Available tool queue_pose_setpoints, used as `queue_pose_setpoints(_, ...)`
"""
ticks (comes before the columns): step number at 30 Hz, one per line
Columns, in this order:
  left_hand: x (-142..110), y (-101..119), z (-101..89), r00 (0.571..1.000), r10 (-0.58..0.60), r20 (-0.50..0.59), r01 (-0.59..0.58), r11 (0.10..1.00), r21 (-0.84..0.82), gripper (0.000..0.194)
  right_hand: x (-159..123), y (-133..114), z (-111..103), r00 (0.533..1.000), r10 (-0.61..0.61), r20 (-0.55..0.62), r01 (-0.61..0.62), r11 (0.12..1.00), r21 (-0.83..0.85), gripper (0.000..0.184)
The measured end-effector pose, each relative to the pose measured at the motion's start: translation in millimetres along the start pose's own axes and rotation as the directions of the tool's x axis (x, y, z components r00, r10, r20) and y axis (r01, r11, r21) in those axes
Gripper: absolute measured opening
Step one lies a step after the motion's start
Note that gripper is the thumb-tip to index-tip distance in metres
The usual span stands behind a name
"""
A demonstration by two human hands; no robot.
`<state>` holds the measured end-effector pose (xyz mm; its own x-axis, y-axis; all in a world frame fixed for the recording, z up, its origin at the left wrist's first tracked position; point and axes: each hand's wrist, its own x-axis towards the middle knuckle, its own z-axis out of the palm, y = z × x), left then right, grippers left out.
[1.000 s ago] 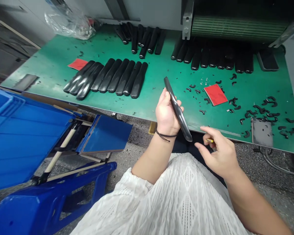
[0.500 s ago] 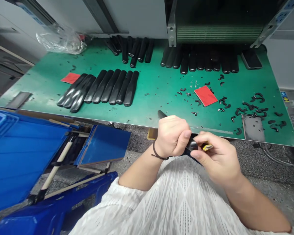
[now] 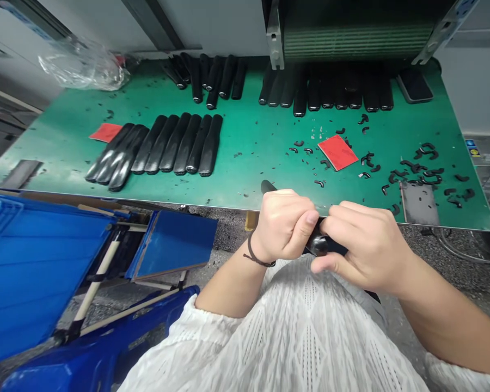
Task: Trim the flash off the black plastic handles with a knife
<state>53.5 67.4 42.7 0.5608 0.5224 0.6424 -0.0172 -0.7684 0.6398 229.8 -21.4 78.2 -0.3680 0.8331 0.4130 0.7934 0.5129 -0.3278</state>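
My left hand [image 3: 286,224] is wrapped round a black plastic handle [image 3: 319,245], held at an angle over the table's front edge. Its narrow far tip sticks out beyond my knuckles, and its rounded near end shows between my two hands. Right beside that end is my right hand [image 3: 363,245], fingers curled and thumb apart below. A small yellow tool, visible in this hand a moment ago, is now hidden by the fingers. On the green table [image 3: 245,185] ahead, black trimmed scraps [image 3: 319,183] lie around a red square pad [image 3: 337,152].
Similar black handles [image 3: 175,144] lie in a row at left, with more at the back [image 3: 216,79] and under the machine [image 3: 355,38]. A phone [image 3: 415,85] is back right. A grey plate [image 3: 420,203] lies at front right. Blue bins [image 3: 36,267] stand at lower left.
My right hand has turned over the handle's near end, its fingers now further forward, and the yellow tool has gone out of sight. My left hand keeps its hold. The view has shifted slightly.
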Motion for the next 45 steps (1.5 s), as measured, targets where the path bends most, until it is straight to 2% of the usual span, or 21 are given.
queue_pose_setpoints(6, 2, 6, 0.9, 0.996, -0.059, -0.071, 0.058, 0.998, -0.016, 0.04, 2, -2, 0, 0.988, -0.085, -0.127, 0.064, 0.984, -0.164, 0.063)
queue_pose_setpoints(10, 2, 17, 3.4, 0.986, -0.106, -0.127, 0.102, 0.994, -0.033, 0.04, -1, -4, 4, 0.954, -0.149, -0.261, 0.073, 0.957, -0.279, 0.059)
queue_pose_setpoints(14, 0, 32, 5.8, 0.957, -0.239, -0.165, 0.236, 0.971, -0.041, 0.044, -6, -2, 7, 0.911, -0.229, -0.343, 0.081, 0.915, -0.395, 0.056)
queue_pose_setpoints(17, -2, 40, 4.9, 0.928, -0.342, -0.147, 0.331, 0.939, -0.09, 0.047, -8, 1, 9, 0.878, -0.31, -0.364, 0.124, 0.883, -0.453, 0.053)
queue_pose_setpoints(18, -3, 41, 3.6, 0.921, -0.376, -0.107, 0.361, 0.923, -0.135, 0.047, -7, 1, 10, 0.873, -0.313, -0.374, 0.13, 0.889, -0.439, 0.05)
queue_pose_setpoints(20, -5, 42, -0.2, 0.909, -0.415, 0.039, 0.411, 0.877, -0.248, 0.045, -5, 2, 10, 0.867, -0.269, -0.421, 0.128, 0.934, -0.332, 0.038)
queue_pose_setpoints(23, -9, 38, -5.0, 0.884, -0.382, 0.271, 0.466, 0.779, -0.42, 0.042, -1, 4, 6, 0.878, -0.075, -0.473, 0.106, 0.994, 0.038, 0.014)
queue_pose_setpoints(25, -13, 31, -5.2, 0.882, -0.361, 0.304, 0.471, 0.697, -0.54, 0.042, -1, 8, 2, 0.899, 0.032, -0.437, 0.079, 0.969, 0.233, 0.004)
queue_pose_setpoints(27, -19, 24, -3.4, 0.881, -0.376, 0.286, 0.468, 0.606, -0.643, 0.041, -1, 13, -4, 0.934, 0.055, -0.354, 0.036, 0.969, 0.246, 0.012)
queue_pose_setpoints(29, -23, 20, -1.1, 0.877, -0.403, 0.262, 0.464, 0.568, -0.679, 0.039, 0, 16, -8, 0.964, 0.041, -0.262, -0.001, 0.988, 0.152, 0.031)
queue_pose_setpoints(31, -24, 19, 0.6, 0.878, -0.412, 0.244, 0.461, 0.591, -0.662, 0.038, 2, 17, -12, 0.978, 0.042, -0.202, -0.024, 0.996, 0.088, 0.051)
queue_pose_setpoints(33, -23, 19, 1.5, 0.89, -0.395, 0.227, 0.444, 0.641, -0.626, 0.038, 5, 15, -15, 0.984, 0.057, -0.172, -0.046, 0.997, 0.064, 0.061)
queue_pose_setpoints(36, -20, 21, 2.3, 0.905, -0.367, 0.215, 0.419, 0.679, -0.603, 0.038, 11, 12, -17, 0.99, 0.076, -0.123, -0.075, 0.997, 0.013, 0.065)
queue_pose_setpoints(39, -20, 20, 3.7, 0.902, -0.371, 0.221, 0.426, 0.676, -0.601, 0.04, 14, 11, -19, 0.991, 0.076, -0.11, -0.085, 0.993, -0.08, 0.062)
queue_pose_setpoints(45, -26, 22, 12.8, 0.865, -0.466, 0.187, 0.467, 0.611, -0.639, 0.039, 10, 10, -13, 0.973, 0.009, -0.232, -0.081, 0.949, -0.303, 0.063)
